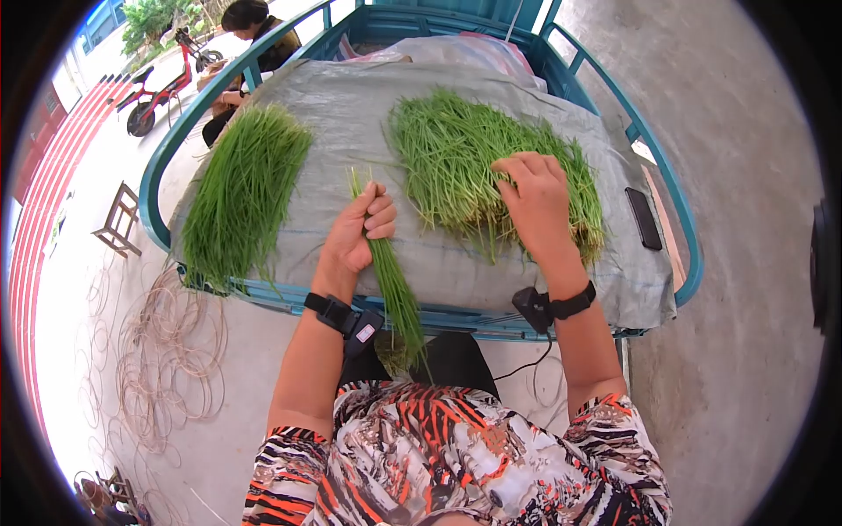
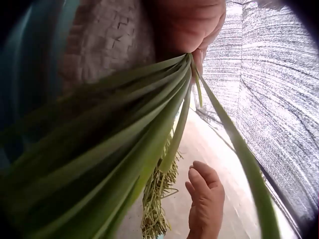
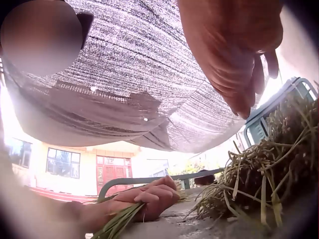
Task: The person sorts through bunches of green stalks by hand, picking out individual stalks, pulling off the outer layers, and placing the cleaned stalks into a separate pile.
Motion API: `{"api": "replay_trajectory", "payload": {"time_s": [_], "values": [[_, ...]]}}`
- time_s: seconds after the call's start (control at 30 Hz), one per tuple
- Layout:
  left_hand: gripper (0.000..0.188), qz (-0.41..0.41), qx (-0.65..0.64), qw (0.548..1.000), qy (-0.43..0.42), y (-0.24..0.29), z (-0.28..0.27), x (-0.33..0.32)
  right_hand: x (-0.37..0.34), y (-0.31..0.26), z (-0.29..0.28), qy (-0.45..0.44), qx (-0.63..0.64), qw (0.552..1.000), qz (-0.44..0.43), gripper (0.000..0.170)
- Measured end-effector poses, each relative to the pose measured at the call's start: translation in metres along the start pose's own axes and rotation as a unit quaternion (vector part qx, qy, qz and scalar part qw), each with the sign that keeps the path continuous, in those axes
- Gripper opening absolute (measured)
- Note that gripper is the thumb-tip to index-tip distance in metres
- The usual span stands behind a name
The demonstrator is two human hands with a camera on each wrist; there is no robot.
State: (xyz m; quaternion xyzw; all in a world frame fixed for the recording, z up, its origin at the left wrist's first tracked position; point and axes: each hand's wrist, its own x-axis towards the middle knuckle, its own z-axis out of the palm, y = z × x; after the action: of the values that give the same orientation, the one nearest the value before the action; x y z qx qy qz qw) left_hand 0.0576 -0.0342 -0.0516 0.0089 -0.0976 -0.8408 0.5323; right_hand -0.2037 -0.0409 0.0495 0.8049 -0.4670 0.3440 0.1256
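My left hand (image 1: pixel 361 230) grips a thin bunch of long green stalks (image 1: pixel 396 289), pale ends sticking up past the fingers and leaves hanging toward my lap. In the left wrist view the leaves (image 2: pixel 124 129) fan out below that hand (image 2: pixel 192 25). My right hand (image 1: pixel 537 206) is over the near edge of a large green heap (image 1: pixel 456 145), fingers bent and apart from the thumb. The right wrist view has this hand (image 3: pixel 234 55) above the cut ends of the heap (image 3: pixel 269 174), with a gap between them.
Another green pile (image 1: pixel 246 193) lies at the left of the grey sheet (image 1: pixel 338 105). A phone (image 1: pixel 644 219) rests near the right rail (image 1: pixel 653 145) of the blue cart. A person (image 1: pixel 254 31) sits beyond the left rail, near a red scooter (image 1: pixel 167 88) and a stool (image 1: pixel 118 219).
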Motion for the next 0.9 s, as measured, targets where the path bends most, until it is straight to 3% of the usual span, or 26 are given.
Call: {"api": "replay_trajectory", "payload": {"time_s": [0.17,0.27,0.37,0.57,0.67,0.77,0.9], "values": [[0.017,0.002,0.017,1.0,0.014,-0.001,0.002,0.001,0.013,0.016,0.032,-0.006,-0.041,0.996,-0.084,0.011],[0.017,0.001,0.015,1.0,0.017,-0.001,0.002,0.002,0.016,0.021,0.036,-0.033,-0.032,0.995,-0.088,0.009],[0.016,0.0,0.01,1.0,0.009,-0.002,0.001,0.002,0.014,0.021,0.028,-0.017,-0.019,0.998,-0.064,0.008],[0.017,0.001,0.002,1.0,0.004,-0.003,0.003,0.003,0.007,0.012,0.008,0.062,0.149,0.984,0.078,0.012],[0.015,0.011,0.048,0.999,0.016,-0.003,0.005,0.002,0.002,-0.01,-0.019,-0.023,0.397,0.884,0.244,0.015],[0.017,0.021,0.093,0.994,0.053,-0.006,0.014,-0.001,-0.007,-0.026,-0.03,-0.052,0.54,0.804,0.242,0.019],[0.027,0.032,0.315,0.944,0.09,-0.017,0.043,-0.01,-0.024,-0.044,-0.032,-0.142,0.635,0.717,0.25,0.02]]}}
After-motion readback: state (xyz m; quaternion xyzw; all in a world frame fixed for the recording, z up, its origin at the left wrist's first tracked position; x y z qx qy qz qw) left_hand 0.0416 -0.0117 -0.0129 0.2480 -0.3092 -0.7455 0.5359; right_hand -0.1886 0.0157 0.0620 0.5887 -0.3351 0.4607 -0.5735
